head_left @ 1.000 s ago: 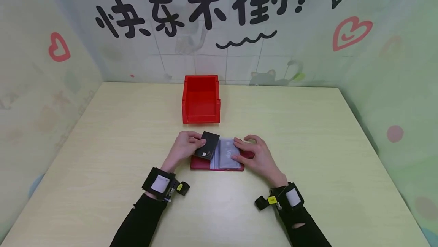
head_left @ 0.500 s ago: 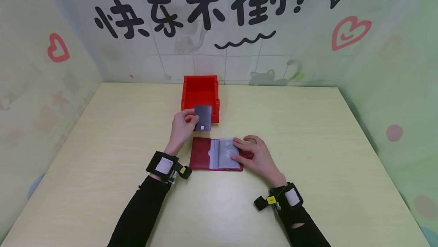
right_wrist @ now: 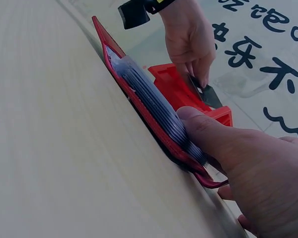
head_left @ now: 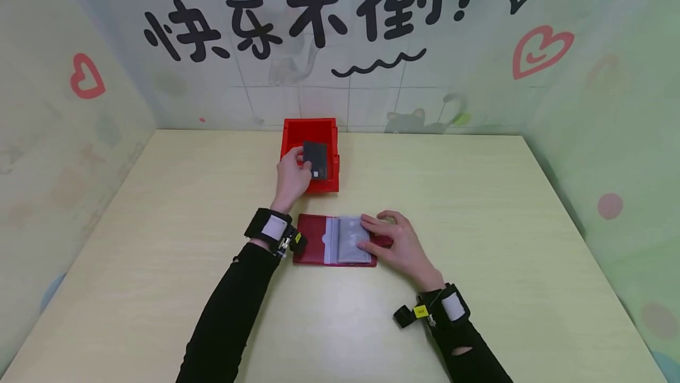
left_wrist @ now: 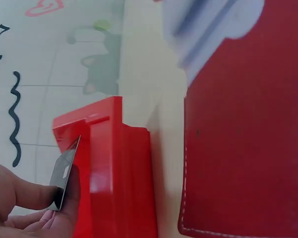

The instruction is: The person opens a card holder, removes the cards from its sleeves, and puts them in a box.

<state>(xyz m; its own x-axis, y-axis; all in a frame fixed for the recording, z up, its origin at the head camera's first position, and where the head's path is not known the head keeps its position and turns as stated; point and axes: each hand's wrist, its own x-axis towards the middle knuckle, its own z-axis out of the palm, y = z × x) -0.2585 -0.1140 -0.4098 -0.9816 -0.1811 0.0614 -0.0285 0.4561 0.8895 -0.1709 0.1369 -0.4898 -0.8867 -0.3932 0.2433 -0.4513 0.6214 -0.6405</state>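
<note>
My left hand (head_left: 294, 177) pinches a black card (head_left: 316, 157) between thumb and fingers, over the open top of a red plastic bin (head_left: 328, 186). Seen from the left wrist, the card (left_wrist: 65, 171) is tilted nearly edge-on beside the bin's rim. A red card holder (head_left: 310, 241) lies spread on the table, with a stack of clear plastic sleeves (head_left: 353, 242) in its middle. At its right side my right hand (head_left: 401, 247) holds it, the thumb on the sleeves in the right wrist view and the fingers at the cover's edge, partly hidden.
The pale wooden table (head_left: 478, 212) runs back to a printed backdrop (head_left: 212, 97) with large black lettering, and similar panels stand at both sides. The bin is behind the card holder, close to the backdrop. Each wrist wears a strapped camera.
My left hand has carried the black card away from the card holder, forward to above the red bin. The holder's left cover is now uncovered. My right hand has stayed in place.
</note>
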